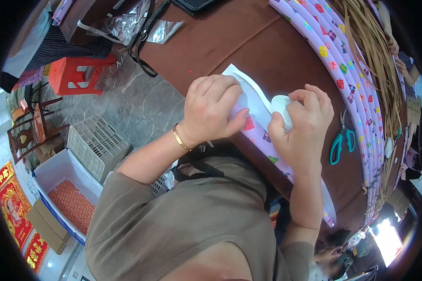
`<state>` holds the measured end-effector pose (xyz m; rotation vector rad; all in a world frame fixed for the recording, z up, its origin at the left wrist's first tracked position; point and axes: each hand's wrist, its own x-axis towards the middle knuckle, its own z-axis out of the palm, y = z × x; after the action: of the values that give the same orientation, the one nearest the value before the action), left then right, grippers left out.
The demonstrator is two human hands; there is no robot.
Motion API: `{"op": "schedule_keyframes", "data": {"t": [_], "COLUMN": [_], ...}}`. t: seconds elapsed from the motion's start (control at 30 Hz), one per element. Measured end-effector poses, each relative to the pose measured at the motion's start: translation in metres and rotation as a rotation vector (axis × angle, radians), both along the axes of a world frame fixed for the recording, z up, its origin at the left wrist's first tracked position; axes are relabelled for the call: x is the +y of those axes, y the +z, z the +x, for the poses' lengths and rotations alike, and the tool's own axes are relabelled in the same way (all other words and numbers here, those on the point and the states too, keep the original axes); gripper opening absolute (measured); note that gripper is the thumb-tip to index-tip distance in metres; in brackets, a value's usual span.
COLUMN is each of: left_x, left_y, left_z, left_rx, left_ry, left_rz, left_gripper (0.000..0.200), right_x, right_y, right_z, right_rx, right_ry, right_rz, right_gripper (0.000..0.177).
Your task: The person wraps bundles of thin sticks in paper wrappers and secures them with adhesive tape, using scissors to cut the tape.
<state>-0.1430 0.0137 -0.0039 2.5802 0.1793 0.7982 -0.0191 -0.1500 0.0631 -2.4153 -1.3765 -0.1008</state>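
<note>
My left hand [214, 108], with a gold bracelet at the wrist, is closed over the edge of a lilac paper strip [257, 136] printed with gift boxes. The strip's white inner side faces up beyond my fingers, and its far end runs under my right forearm. Between the thumb and bent fingers of my right hand [306, 127] is a small white rounded object [281, 106], perhaps a tape roll; my fingers partly cover it. Teal-handled scissors [343, 139] lie on the brown-covered table [211, 44] just right of that hand.
Overlapping gift-print strips [337, 65] and a bundle of tan strips [368, 42] line the table's far right side. A black strap [138, 47] hangs over the left edge. A red stool [79, 75], grey crate [98, 143] and lined box [70, 187] stand on the floor. Other people's hands [401, 65] are across the table.
</note>
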Motion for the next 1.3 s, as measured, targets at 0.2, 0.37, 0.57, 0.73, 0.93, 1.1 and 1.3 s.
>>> {"op": "schedule_keyframes", "data": {"t": [0.2, 0.37, 0.57, 0.73, 0.93, 1.1, 1.3], "left_x": [-0.0011, -0.0016, -0.001, -0.0024, -0.0028, -0.0032, -0.002], "left_y": [-0.0024, 0.002, -0.0026, 0.0005, 0.0036, 0.0035, 0.0029], "left_z": [-0.0008, 0.0006, -0.0007, 0.001, 0.0011, 0.0007, 0.0023], "left_rx": [-0.006, 0.013, 0.028, 0.033, 0.08, 0.101, 0.069], "left_ry": [0.023, 0.033, 0.028, 0.031, 0.028, 0.031, 0.032], "left_rz": [-0.022, 0.012, 0.009, 0.005, 0.023, 0.047, 0.099], "left_gripper": [0.039, 0.043, 0.045, 0.046, 0.046, 0.045, 0.049], "right_x": [-0.0018, -0.0017, -0.0015, -0.0017, -0.0011, -0.0011, -0.0011], "right_y": [-0.0025, -0.003, -0.0033, -0.0037, -0.0021, -0.0041, -0.0048], "right_z": [0.0002, 0.0004, 0.0002, 0.0011, 0.0012, 0.0012, 0.001], "right_rx": [-0.024, -0.039, -0.044, -0.048, -0.062, -0.086, -0.104], "right_ry": [-0.023, -0.024, -0.029, -0.03, -0.038, -0.043, -0.057], "right_rz": [-0.03, -0.041, -0.062, -0.056, -0.062, -0.075, -0.075], "right_gripper": [0.02, 0.02, 0.02, 0.02, 0.02, 0.021, 0.023]}}
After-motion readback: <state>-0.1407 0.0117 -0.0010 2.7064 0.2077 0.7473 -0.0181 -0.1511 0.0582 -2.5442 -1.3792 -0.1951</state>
